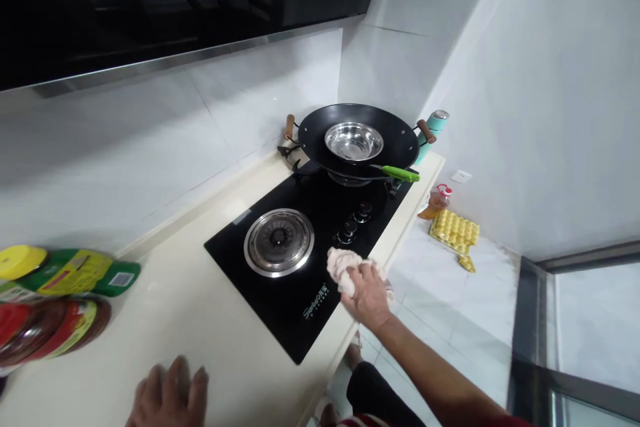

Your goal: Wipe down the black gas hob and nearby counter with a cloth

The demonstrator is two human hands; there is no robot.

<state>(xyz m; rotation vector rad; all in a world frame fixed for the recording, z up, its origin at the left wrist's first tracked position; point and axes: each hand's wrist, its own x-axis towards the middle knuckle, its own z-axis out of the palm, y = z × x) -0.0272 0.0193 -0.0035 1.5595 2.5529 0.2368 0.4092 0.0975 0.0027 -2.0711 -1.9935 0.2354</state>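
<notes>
My right hand (369, 297) is closed over a pale pink cloth (343, 263) and presses it on the front edge of the black glass gas stove (280, 303), near the two control knobs (349, 230). My left hand (170, 395) rests on the cream countertop (220, 353), fingers apart and holding nothing; its lower part is cut off by the frame. Left of the knobs lies a bare burner (279, 242) with a shiny metal ring. On the far burner sits a black wok (313, 137) with a steel bowl (354, 141) in it and a green-handled utensil (400, 173) across its rim.
A green bottle with a yellow cap (95, 270) and a red-lidded jar (65, 333) stand at the left. The range hood (175, 20) hangs above. A turquoise bottle (436, 125) is beyond the wok. Yellow egg trays (455, 232) lie on the floor.
</notes>
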